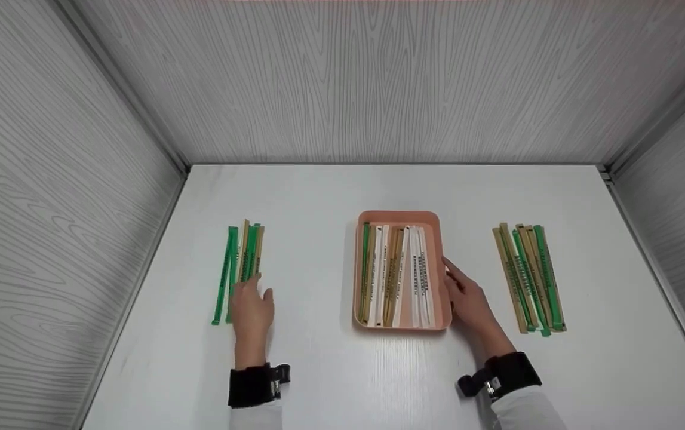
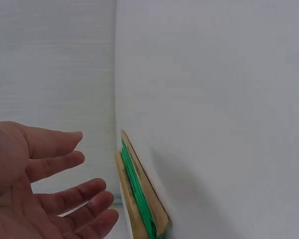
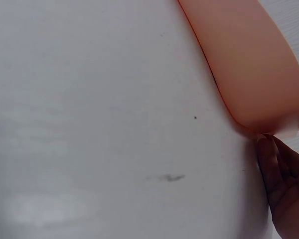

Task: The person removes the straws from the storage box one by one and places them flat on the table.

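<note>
My left hand (image 1: pixel 252 310) is over the near part of the left pile of wrapped straws (image 1: pixel 251 248), which are green and brown with printing. In the left wrist view its fingers are loosely bent and apart, beside the straws (image 2: pixel 139 189), with nothing held. With my right hand (image 1: pixel 472 304) I grip the pink tray (image 1: pixel 398 217) at its right side. The right wrist view has fingertips at the lower edge of the tray wall (image 3: pixel 249 64). White, brown and green wrapped straws (image 1: pixel 417 275) lie lengthwise in the tray.
To the right of the tray lies another pile of green and brown wrapped straws (image 1: pixel 530 278), slightly slanted. Everything is on a white table (image 1: pixel 318 364). Grey wood-grained panels (image 1: pixel 342 83) stand behind and along both sides.
</note>
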`<act>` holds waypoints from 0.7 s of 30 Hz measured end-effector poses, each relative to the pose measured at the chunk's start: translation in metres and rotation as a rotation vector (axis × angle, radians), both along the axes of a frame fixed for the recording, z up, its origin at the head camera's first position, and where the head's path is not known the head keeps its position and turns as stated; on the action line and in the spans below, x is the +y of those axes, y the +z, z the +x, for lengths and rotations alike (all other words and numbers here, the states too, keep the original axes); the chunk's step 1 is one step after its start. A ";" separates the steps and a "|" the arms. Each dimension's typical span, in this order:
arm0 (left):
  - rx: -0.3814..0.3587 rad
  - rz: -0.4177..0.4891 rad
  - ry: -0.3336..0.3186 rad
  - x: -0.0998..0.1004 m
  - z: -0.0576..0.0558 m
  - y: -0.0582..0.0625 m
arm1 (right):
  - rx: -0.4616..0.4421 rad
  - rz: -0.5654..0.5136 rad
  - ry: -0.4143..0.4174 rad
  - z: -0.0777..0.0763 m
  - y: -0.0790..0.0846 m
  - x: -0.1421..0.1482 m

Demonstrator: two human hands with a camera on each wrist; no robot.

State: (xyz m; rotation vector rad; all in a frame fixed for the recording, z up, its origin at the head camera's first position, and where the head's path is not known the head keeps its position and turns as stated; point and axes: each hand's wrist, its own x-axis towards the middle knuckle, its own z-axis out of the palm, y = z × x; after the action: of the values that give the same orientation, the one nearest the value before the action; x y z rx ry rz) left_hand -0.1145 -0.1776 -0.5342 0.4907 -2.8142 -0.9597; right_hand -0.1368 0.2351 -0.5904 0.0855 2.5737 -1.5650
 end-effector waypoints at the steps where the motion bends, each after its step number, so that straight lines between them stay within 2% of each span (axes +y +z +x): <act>1: 0.006 0.005 -0.031 0.009 0.000 0.002 | 0.001 -0.002 -0.001 0.000 0.000 0.000; 5: 0.027 0.039 -0.155 0.051 0.001 0.007 | -0.003 -0.001 0.004 0.001 0.001 0.000; 12: 0.089 0.081 -0.384 0.120 0.009 0.012 | -0.002 0.004 0.004 0.000 0.002 0.000; 17: 0.030 0.072 -0.523 0.155 0.013 0.010 | -0.012 0.011 0.003 0.000 0.002 0.000; 21: -0.012 -0.010 -0.566 0.174 0.012 0.004 | -0.012 0.006 0.008 0.000 0.002 0.001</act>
State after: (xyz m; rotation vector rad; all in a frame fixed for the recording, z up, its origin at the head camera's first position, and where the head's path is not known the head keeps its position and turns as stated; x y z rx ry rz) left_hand -0.1025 -0.0032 -0.5298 -0.3285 -3.0222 -1.0184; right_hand -0.1367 0.2359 -0.5886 0.0855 2.5667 -1.5493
